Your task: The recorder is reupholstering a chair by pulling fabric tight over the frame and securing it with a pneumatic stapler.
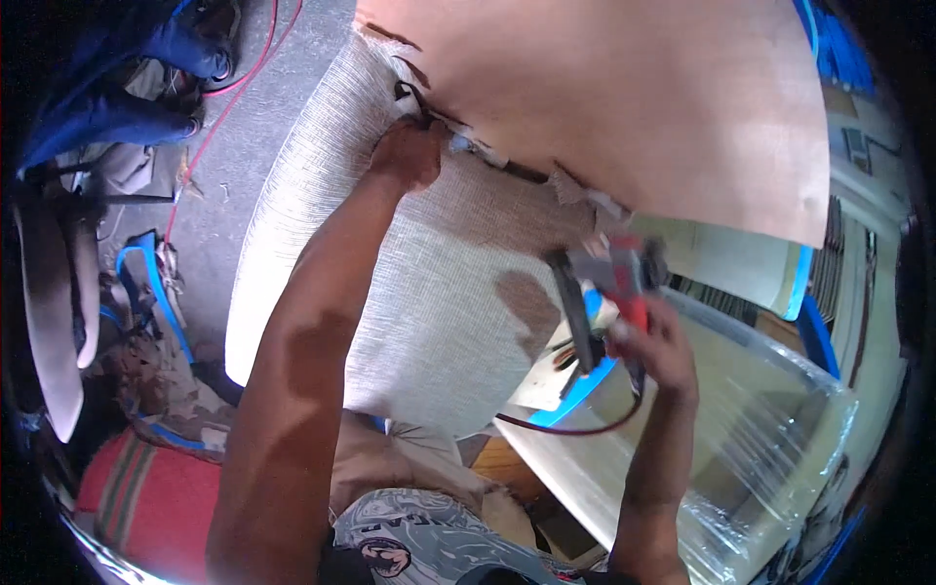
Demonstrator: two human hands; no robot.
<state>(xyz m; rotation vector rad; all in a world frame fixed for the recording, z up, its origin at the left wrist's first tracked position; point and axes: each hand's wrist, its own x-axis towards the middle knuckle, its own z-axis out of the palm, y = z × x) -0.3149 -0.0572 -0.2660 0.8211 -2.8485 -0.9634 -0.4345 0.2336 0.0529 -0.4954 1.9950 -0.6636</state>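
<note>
My left hand (408, 154) is closed at the seam where a pale woven fabric piece (439, 322) meets a large tan board (624, 88); a dark strip and white scraps lie along that edge, and what my fingers pinch is hidden. My right hand (661, 346) grips a blurred red and silver staple gun (619, 273), held over the fabric's right side below the board, with a dark red hose (556, 424) trailing from it.
Another person's legs in jeans (127, 136) are at upper left beside red hoses (195, 161) and blue scraps (146, 273). A red striped cushion (146, 487) is at lower left. A plastic-wrapped panel (760, 439) and stacked boards (834, 292) stand at right.
</note>
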